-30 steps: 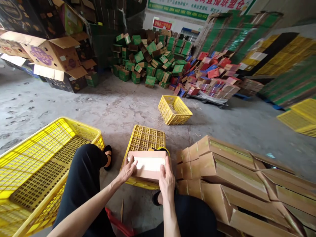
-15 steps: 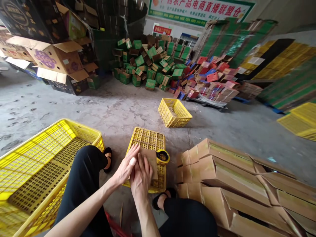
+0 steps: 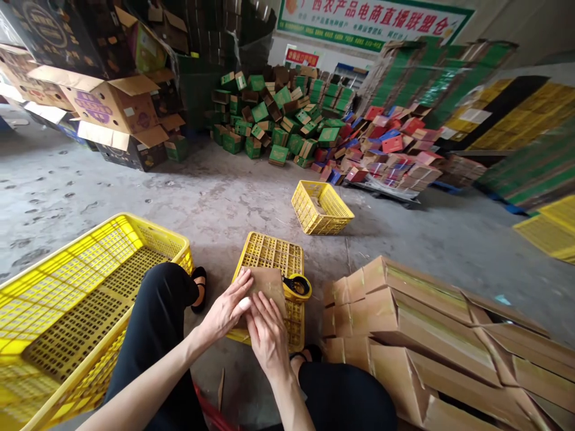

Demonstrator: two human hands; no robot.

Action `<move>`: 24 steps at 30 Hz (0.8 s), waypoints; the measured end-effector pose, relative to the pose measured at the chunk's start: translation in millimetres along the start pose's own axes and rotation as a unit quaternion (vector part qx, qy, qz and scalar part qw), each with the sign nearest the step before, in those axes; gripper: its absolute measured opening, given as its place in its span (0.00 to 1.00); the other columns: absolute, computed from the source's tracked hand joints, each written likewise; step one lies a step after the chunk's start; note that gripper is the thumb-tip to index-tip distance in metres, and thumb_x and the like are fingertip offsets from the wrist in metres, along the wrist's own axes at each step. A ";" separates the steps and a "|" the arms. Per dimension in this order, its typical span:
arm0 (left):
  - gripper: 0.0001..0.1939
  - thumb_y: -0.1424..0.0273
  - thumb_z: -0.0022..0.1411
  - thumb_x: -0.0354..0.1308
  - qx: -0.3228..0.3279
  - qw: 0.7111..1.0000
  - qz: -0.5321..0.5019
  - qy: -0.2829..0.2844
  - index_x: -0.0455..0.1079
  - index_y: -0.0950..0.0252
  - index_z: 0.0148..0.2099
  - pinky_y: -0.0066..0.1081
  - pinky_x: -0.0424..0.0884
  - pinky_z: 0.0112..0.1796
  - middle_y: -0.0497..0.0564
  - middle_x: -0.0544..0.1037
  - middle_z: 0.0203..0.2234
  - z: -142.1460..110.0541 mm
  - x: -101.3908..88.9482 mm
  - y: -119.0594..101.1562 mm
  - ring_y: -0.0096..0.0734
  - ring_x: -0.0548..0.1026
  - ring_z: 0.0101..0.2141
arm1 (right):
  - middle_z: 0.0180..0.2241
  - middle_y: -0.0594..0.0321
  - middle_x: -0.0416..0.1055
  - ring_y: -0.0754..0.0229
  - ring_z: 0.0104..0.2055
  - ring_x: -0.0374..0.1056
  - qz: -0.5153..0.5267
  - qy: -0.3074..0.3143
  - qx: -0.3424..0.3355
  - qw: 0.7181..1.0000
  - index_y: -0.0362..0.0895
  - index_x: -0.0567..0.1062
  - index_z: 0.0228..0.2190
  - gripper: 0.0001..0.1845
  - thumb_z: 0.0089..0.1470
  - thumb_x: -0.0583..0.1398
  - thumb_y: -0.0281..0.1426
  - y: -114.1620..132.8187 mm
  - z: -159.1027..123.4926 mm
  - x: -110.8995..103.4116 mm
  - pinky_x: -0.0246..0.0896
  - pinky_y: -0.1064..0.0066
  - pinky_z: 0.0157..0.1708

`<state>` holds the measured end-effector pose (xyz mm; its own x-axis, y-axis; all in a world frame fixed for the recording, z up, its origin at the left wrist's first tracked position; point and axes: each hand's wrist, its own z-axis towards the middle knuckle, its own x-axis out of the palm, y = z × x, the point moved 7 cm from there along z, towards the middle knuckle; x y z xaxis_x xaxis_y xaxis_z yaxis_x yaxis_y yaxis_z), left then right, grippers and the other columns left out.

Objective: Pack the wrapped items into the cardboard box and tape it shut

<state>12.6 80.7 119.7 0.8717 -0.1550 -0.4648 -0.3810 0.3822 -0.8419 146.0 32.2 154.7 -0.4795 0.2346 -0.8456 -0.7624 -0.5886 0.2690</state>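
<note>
Between my knees is a yellow plastic crate (image 3: 287, 254) with its grid face up. On that grid lies a flat brown cardboard piece (image 3: 272, 281), possibly a small folded box. My left hand (image 3: 224, 308) rests on its left side, fingers outstretched and nearly together. Flat on its lower middle is my right hand (image 3: 271, 335), with fingers extended. The two hands nearly meet at the left thumb. Beside the cardboard's right edge sits a yellow ring like a tape roll (image 3: 306, 295), with a black looped part on it.
A large yellow crate (image 3: 121, 335) stands at my left. Stacked folded cartons (image 3: 431, 329) fill the right side. Ahead is a smaller yellow crate (image 3: 322, 209) on the concrete floor. Farther back are a heap of green boxes (image 3: 278, 134), red boxes (image 3: 393, 143) and open cartons (image 3: 105, 105).
My hands have slid apart and down toward me, the right one more, uncovering more of the cardboard. The whole view has shifted slightly.
</note>
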 end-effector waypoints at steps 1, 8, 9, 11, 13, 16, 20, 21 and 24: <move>0.36 0.45 0.78 0.42 0.006 1.000 0.010 0.006 0.60 0.61 0.76 0.49 0.50 0.73 0.54 0.52 0.76 0.5 -0.3 0.4 0.46 0.47 0.75 | 0.64 0.54 0.73 0.52 0.69 0.67 -0.005 -0.002 0.011 1.000 0.44 0.71 0.67 0.24 0.74 0.52 0.30 -4.0 -1.4 -1.3 0.61 0.53 0.70; 0.37 0.44 0.77 0.41 0.037 0.996 0.072 0.025 0.56 0.58 0.77 0.51 0.52 0.72 0.54 0.52 0.76 5.3 -2.3 -0.2 0.48 0.48 0.75 | 0.65 0.51 0.71 0.47 0.67 0.69 0.029 -0.059 0.199 0.978 0.42 0.78 0.61 0.29 0.75 0.49 0.43 -67.7 -10.1 -11.3 0.66 0.56 0.66; 0.37 0.44 0.77 0.40 0.038 0.996 0.075 0.025 0.56 0.58 0.77 0.51 0.52 0.72 0.54 0.53 0.76 5.5 -2.5 -0.2 0.48 0.48 0.75 | 0.66 0.50 0.71 0.47 0.67 0.69 0.048 -0.066 0.226 0.971 0.42 0.78 0.61 0.30 0.74 0.48 0.45 -73.8 -12.8 -9.5 0.67 0.58 0.65; 0.37 0.45 0.78 0.40 0.036 0.995 0.088 0.018 0.55 0.59 0.78 0.50 0.52 0.72 0.55 0.52 0.76 4.7 -2.5 -0.5 0.47 0.48 0.75 | 0.65 0.49 0.71 0.46 0.66 0.70 0.095 -0.074 0.273 0.954 0.42 0.77 0.62 0.33 0.73 0.49 0.48 -79.9 -18.0 -2.1 0.69 0.58 0.63; 0.38 0.44 0.77 0.41 0.033 0.993 0.116 0.006 0.53 0.60 0.78 0.50 0.53 0.72 0.56 0.51 0.77 2.6 -0.4 -2.8 0.47 0.47 0.75 | 0.64 0.49 0.72 0.45 0.66 0.70 0.144 -0.076 0.316 0.935 0.42 0.75 0.64 0.34 0.71 0.50 0.50 -81.0 -22.2 8.0 0.69 0.56 0.63; 0.40 0.42 0.75 0.45 0.036 0.984 0.174 0.002 0.53 0.61 0.78 0.53 0.55 0.71 0.57 0.49 0.77 -1.5 9.7 -11.5 0.51 0.41 0.76 | 0.66 0.50 0.69 0.43 0.67 0.69 0.200 -0.095 0.387 0.895 0.43 0.68 0.69 0.38 0.68 0.54 0.51 -84.4 -28.2 19.8 0.69 0.54 0.62; 0.41 0.42 0.73 0.50 0.055 0.974 0.218 0.023 0.54 0.59 0.78 0.62 0.53 0.71 0.54 0.48 0.77 -5.8 27.7 -26.3 0.59 0.28 0.75 | 0.64 0.48 0.72 0.42 0.66 0.70 0.268 -0.107 0.437 0.852 0.40 0.71 0.67 0.37 0.68 0.53 0.51 -95.4 -33.0 29.2 0.70 0.55 0.60; 0.42 0.42 0.73 0.50 0.058 0.974 0.219 0.027 0.53 0.58 0.78 0.63 0.52 0.71 0.54 0.47 0.77 -6.3 30.3 -28.6 0.60 0.27 0.75 | 0.62 0.47 0.75 0.42 0.63 0.73 0.278 -0.105 0.440 0.847 0.40 0.75 0.64 0.36 0.69 0.52 0.51 -98.4 -33.5 30.3 0.72 0.57 0.58; 0.41 0.43 0.74 0.50 0.058 0.975 0.212 0.030 0.50 0.57 0.79 0.65 0.53 0.70 0.54 0.46 0.78 -6.5 31.8 -30.3 0.61 0.26 0.75 | 0.55 0.46 0.81 0.42 0.56 0.78 0.289 -0.116 0.444 0.840 0.38 0.82 0.56 0.36 0.70 0.51 0.51 -105.1 -34.9 29.7 0.75 0.59 0.52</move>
<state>49.8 58.3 128.7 0.6224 -0.0113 -0.7826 -0.6630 0.5238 -0.5348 227.1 74.1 85.3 -0.8744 0.3134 -0.3705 -0.3471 0.1299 0.9288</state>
